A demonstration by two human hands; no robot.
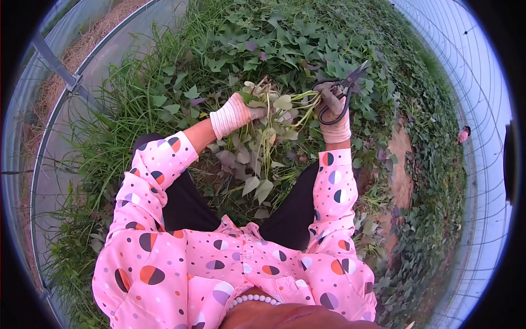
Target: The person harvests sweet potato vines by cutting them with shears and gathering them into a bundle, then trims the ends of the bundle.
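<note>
A bunch of leafy vines (268,140) hangs from my gloved left hand (236,115). Its fingers are mostly hidden behind the leaves but appear closed around the stems. Black-handled scissors (357,75) are in my gloved right hand (332,109), their loops around the fingers and the blades pointing up and away to the right. Several pale green stems (307,98) stretch from the bunch to the right hand and touch its fingers. Both hands are in front of my knees, a short way apart, above the plants.
Dense low vines (263,44) cover the ground ahead and to the right. Tall grass (126,120) grows at left beside a metal pipe frame (74,82) and plastic sheeting. A strip of bare soil (401,164) lies at right, with a curved greenhouse wall (471,66) beyond.
</note>
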